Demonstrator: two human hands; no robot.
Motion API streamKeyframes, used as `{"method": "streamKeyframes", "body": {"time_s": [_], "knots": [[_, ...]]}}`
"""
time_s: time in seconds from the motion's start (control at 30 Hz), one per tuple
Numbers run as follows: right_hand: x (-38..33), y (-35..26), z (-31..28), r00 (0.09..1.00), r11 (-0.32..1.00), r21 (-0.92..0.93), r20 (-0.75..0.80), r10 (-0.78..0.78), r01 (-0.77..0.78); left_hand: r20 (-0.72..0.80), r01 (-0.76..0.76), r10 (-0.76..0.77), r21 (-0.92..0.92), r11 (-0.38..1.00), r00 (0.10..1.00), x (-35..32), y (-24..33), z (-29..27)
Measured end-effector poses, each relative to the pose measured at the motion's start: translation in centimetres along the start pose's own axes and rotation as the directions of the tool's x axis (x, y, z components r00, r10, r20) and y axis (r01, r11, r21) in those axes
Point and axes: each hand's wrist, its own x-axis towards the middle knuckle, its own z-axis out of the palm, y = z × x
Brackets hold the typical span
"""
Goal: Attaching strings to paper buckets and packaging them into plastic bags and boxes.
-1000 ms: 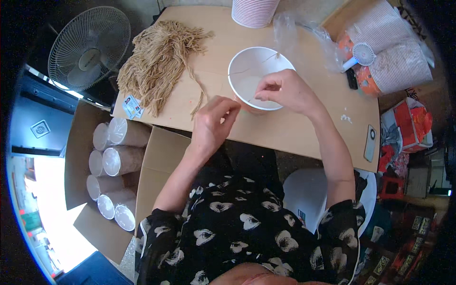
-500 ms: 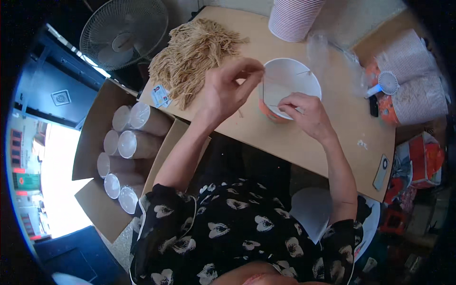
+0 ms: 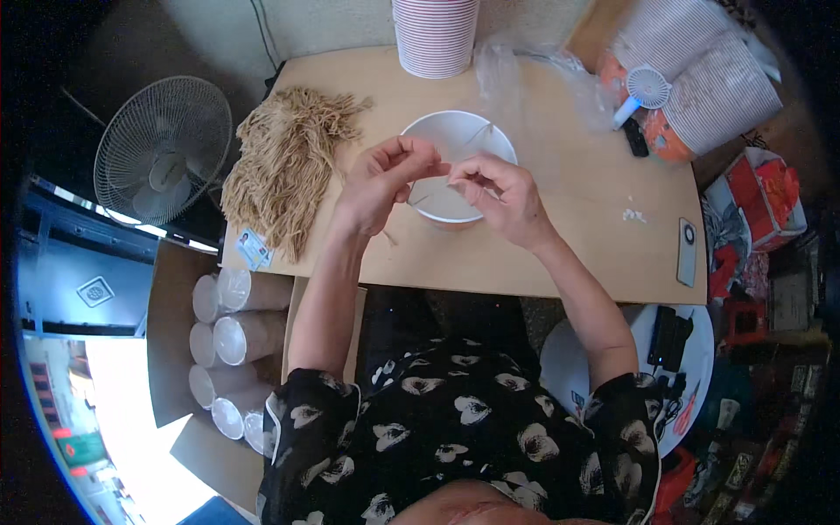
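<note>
Cards, flat and blue-and-white [image 3: 254, 249], whose print we cannot read, lie left of frame just beside a loose heap of tan strands [image 3: 284, 166]. Upper centre, our left hand [image 3: 376, 188] and right hand [image 3: 503, 197] nearly meet over a round white tub [image 3: 439, 198], both pinched, on what we cannot tell.

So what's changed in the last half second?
The left hand moved right and toward the body, nearly meeting the right hand above the white tub. Any grasp or release is too fine to tell. The whole view shifted too. On the table, the tub, tan strand pile and cup stack stayed put.
</note>
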Motion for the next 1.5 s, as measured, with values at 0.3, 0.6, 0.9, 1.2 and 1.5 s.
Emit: {"method": "streamKeyframes", "body": {"time_s": [0.3, 0.6, 0.9, 1.2, 1.5], "knots": [[1.1, -0.7, -0.1, 0.981, 0.951, 0.254, -0.034, 0.189, -0.175, 0.164, -0.034, 0.013, 0.124, 0.992, 0.986, -0.3, 0.9, 0.3], [1.3, -0.9, -0.3, 0.962, 0.942, 0.285, -0.154, 0.226, -0.176, 0.095, 0.001, -0.014, 0.133, 0.991, 0.995, -0.3, 0.7, 0.7], [1.2, -1.1, -1.6, 0.977, 0.969, 0.189, -0.115, 0.181, -0.157, 0.187, 0.056, -0.103, 0.243, 0.968, 0.977, -0.3, 1.1, 0.3], [0.9, -1.5, -2.5, 0.963, 0.957, 0.181, -0.101, 0.249, -0.228, 0.176, 0.068, -0.098, 0.172, 0.983, 0.980, -0.6, 1.1, 0.2], [1.0, -2.0, -2.8, 0.953, 0.929, 0.221, 0.003, 0.304, -0.297, 0.133, 0.028, -0.069, 0.285, 0.958, 0.989, -1.4, 1.1, 0.3]]}}
